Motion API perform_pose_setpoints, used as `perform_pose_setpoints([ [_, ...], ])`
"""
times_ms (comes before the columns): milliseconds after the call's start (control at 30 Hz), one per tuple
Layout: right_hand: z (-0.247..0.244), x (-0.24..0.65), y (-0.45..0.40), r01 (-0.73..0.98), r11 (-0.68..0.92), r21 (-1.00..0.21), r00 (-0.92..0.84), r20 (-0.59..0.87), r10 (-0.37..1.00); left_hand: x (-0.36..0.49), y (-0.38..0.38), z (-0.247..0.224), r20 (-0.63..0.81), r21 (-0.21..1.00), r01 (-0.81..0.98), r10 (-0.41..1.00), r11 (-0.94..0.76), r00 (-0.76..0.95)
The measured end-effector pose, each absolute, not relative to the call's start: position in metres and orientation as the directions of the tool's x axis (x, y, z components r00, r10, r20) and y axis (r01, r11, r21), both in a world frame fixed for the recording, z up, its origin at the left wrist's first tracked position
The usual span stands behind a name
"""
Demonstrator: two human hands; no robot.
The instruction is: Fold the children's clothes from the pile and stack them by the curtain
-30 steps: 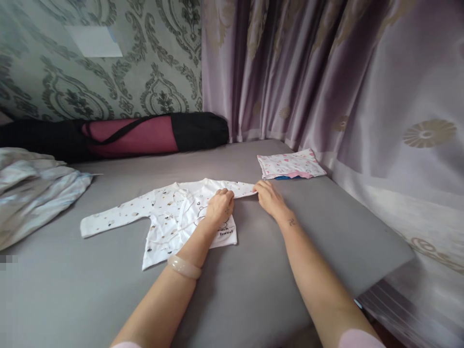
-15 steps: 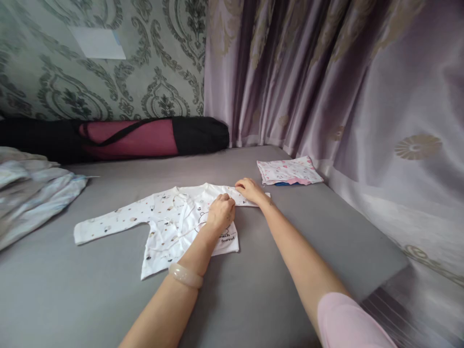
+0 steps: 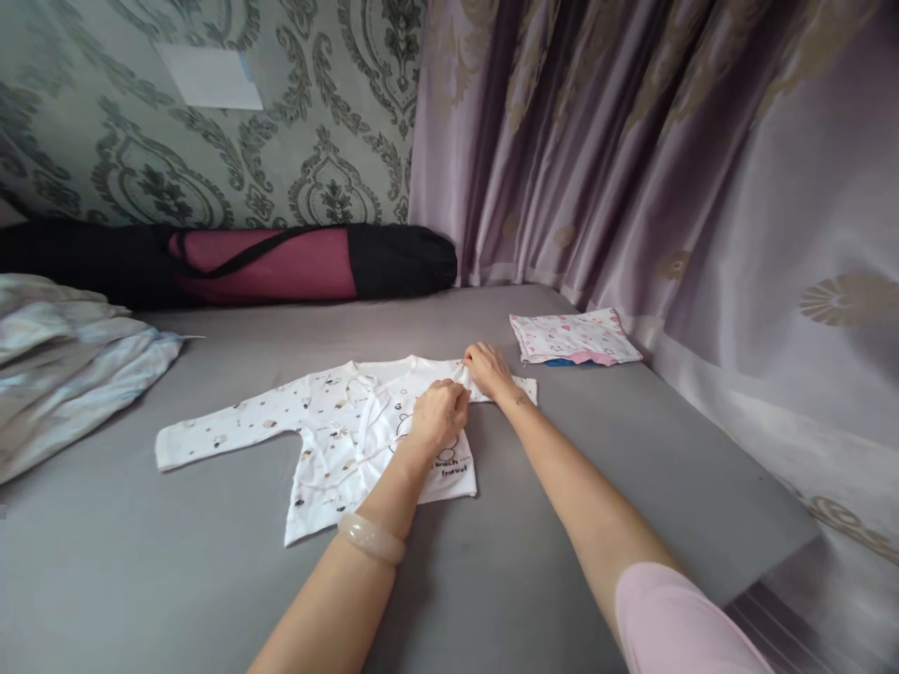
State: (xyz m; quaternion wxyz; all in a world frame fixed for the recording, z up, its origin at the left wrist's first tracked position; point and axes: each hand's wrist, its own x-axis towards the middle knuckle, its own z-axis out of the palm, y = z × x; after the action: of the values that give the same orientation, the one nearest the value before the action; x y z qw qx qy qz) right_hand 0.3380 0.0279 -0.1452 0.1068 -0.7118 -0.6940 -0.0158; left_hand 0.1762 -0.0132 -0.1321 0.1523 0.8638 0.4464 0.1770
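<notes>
A small white long-sleeved shirt (image 3: 330,440) with dots, a drawn figure and lettering lies spread on the grey bed surface. My left hand (image 3: 441,414), with a pale bangle on the wrist, is closed on the shirt near the base of its right-side sleeve. Just beyond it, my right hand (image 3: 486,371) pinches the upper edge of that same sleeve, whose cuff shows past my wrist. The shirt's other sleeve stretches out flat to the left.
A folded pink-and-white cloth (image 3: 572,335) lies behind and right of my hands. Crumpled fabric (image 3: 63,365) is at the left. A long black and maroon bag (image 3: 273,266) lies along the wall; curtains (image 3: 534,140) hang at the right.
The view has turned slightly left, so things appear further right. My right hand has moved slightly inward along the sleeve, its fingers now gathering the cloth near my left hand.
</notes>
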Motion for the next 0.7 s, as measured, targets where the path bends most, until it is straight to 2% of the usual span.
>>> perform_pose_setpoints([
  [133, -0.143, 0.338, 0.028, 0.995, 0.02, -0.099, -0.002, 0.172, 0.985, 0.17, -0.002, -0.141, 0.214, 0.391, 0.734, 0.83, -0.556, 0.515],
  [300, -0.146, 0.322, 0.015, 0.988, 0.084, -0.133, -0.058, 0.188, 0.98, 0.167, 0.001, -0.152, 0.097, 0.307, 0.815, 0.868, -0.491, 0.487],
  [400, -0.152, 0.318, 0.0, 0.976, 0.116, -0.185, -0.099, 0.096, 0.99, 0.168, 0.0, -0.153, 0.049, 0.278, 0.849, 0.89, -0.449, 0.454],
  [533, -0.152, 0.338, -0.017, 0.987, -0.012, -0.158, 0.004, -0.051, 0.999, 0.167, -0.001, -0.151, 0.025, 0.279, 0.872, 0.91, -0.403, 0.413],
  [700, -0.146, 0.386, -0.037, 0.982, -0.171, -0.081, 0.162, -0.104, 0.981, 0.165, -0.001, -0.15, 0.002, 0.293, 0.867, 0.907, -0.404, 0.422],
])
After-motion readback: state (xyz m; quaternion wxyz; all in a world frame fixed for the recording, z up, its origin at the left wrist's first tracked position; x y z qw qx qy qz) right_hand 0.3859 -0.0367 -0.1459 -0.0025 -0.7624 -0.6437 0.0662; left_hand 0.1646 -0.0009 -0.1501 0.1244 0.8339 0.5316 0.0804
